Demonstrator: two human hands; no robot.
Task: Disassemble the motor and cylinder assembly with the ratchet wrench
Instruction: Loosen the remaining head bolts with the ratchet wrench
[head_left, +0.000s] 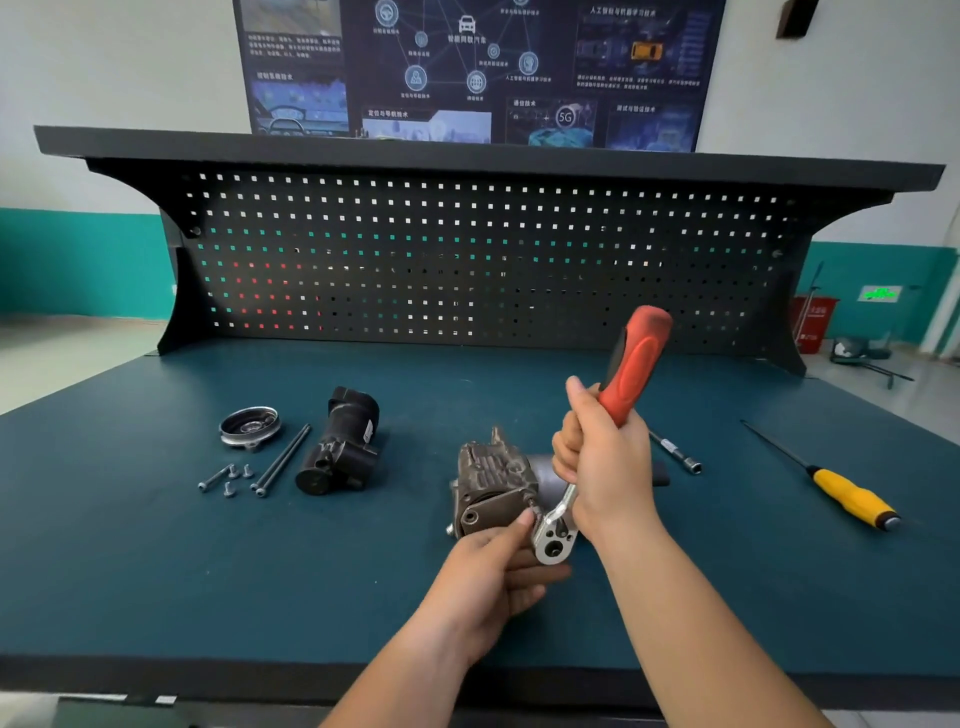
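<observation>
Centrally, right hand (605, 467) around ratchet wrench (636, 364) handle.

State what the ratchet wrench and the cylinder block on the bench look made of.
The ratchet wrench: bright polished steel head, by its shine; red-and-black handle looks matte rubber or plastic. The cylinder block: dull brownish-grey cast metal, probably aluminium, with ribbed, grimy faces.

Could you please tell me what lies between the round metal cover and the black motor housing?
In the head view, two long bolts lie side by side between the cover and the housing.
</observation>
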